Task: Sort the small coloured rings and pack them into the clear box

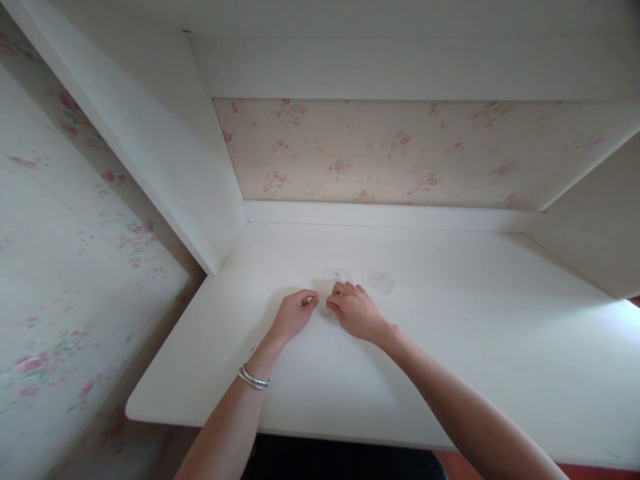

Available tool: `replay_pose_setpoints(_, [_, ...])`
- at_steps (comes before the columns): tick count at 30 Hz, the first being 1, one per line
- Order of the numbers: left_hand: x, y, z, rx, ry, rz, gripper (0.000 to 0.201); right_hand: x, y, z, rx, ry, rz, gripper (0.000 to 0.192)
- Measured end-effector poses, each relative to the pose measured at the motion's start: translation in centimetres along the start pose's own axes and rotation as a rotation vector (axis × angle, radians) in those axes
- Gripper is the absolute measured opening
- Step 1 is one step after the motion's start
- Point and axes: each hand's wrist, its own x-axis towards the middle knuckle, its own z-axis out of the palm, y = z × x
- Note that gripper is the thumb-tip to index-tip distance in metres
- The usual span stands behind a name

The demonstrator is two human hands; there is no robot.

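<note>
Close together above the white desktop (425, 373), my two hands face each other with a narrow gap between the fingertips. My left hand (296, 315) is closed in a pinch, thumb against forefinger; anything between them is too small to make out. Curled fingers and thumb close my right hand (356, 312), and what they may hold is hidden. Just beyond its knuckles lies a small clear plastic bag (338, 274), partly covered by the hand. A second clear plastic bag (382, 282) lies flat a little to the right.
A silver bangle (254, 379) circles my left wrist. White side panels (170, 133) and an overhead shelf board (400, 67) frame the desk. Floral wallpaper (340, 150) shows behind, above a low white back strip (380, 215). The desk's rounded front corner (135, 407) is at left.
</note>
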Motion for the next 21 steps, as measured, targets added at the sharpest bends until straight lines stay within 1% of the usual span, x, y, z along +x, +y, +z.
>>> replay_pose_setpoints(2, [-0.2,0.1,0.0,0.059,-0.040,0.042,0.032,0.5,1.1,-0.1,0.070,0.032,0.037,0.023])
replay_pose_setpoints(4, [-0.5,0.1,0.0,0.117,-0.093,0.113,0.032,1.2,2.4,-0.1,0.109,0.085,0.110,0.023])
replay_pose_setpoints(6, [-0.7,0.0,0.1,0.174,-0.138,0.180,0.030,1.9,3.7,0.0,0.096,0.123,0.188,0.023])
replay_pose_setpoints(9, [-1.0,-0.1,0.1,0.275,-0.170,0.247,0.026,3.0,5.0,0.2,0.029,0.112,0.234,0.024])
replay_pose_setpoints(13, [-1.1,-0.1,0.2,0.404,-0.187,0.309,0.024,4.1,5.4,0.5,-0.041,0.081,0.227,0.027])
replay_pose_setpoints(18, [-1.2,0.0,0.3,0.453,-0.202,0.307,0.025,4.9,5.1,0.8,-0.070,0.050,0.210,0.030])
replay_pose_setpoints(21, [-1.2,0.1,0.3,0.462,-0.224,0.287,0.026,5.0,5.3,0.8,0.006,0.124,0.242,0.027])
